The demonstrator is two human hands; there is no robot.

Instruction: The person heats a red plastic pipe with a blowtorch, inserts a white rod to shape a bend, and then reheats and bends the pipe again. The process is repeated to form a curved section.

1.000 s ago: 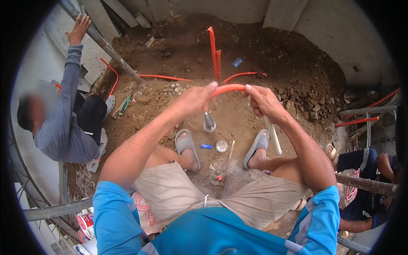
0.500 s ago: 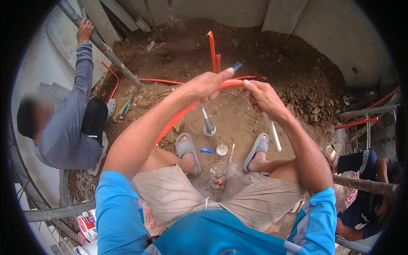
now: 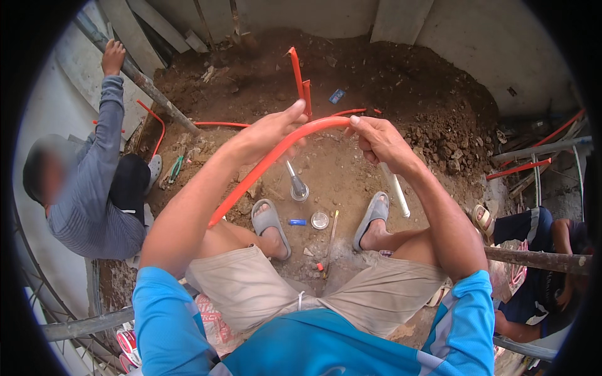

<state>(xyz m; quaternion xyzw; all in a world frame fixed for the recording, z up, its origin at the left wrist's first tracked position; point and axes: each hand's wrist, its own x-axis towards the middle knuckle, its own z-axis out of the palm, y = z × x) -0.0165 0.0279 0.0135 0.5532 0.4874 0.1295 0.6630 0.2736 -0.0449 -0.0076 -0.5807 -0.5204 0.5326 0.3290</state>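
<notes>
A bent orange plastic pipe [image 3: 269, 160] arches in front of me, its lower end near my left forearm and knee. My right hand [image 3: 381, 141] pinches its upper right end between thumb and fingers. Beside the arch, my left hand [image 3: 271, 135] is open with the thumb raised; the pipe passes over its fingers, partly hiding them. Below, on the dirt, a grey-handled brush or tool [image 3: 298, 183] rests in a small round container [image 3: 300, 196]. A round lid or tin [image 3: 320, 220], a blue lighter-like item [image 3: 297, 222] and a thin stick [image 3: 331, 241] lie between my feet.
Orange pipes [image 3: 301, 81] stand upright from the soil ahead. A white pipe [image 3: 396, 193] lies below my right hand. A person [image 3: 100, 200] crouches at left, holding a metal pole [image 3: 150, 88]; green-handled pliers [image 3: 176, 168] lie nearby. Another person [image 3: 539, 276] sits at right beside a horizontal bar [image 3: 533, 258].
My left hand has loosened from the orange pipe and moved slightly left, its thumb now lifted. My right hand keeps its hold. The whole view has shifted a little.
</notes>
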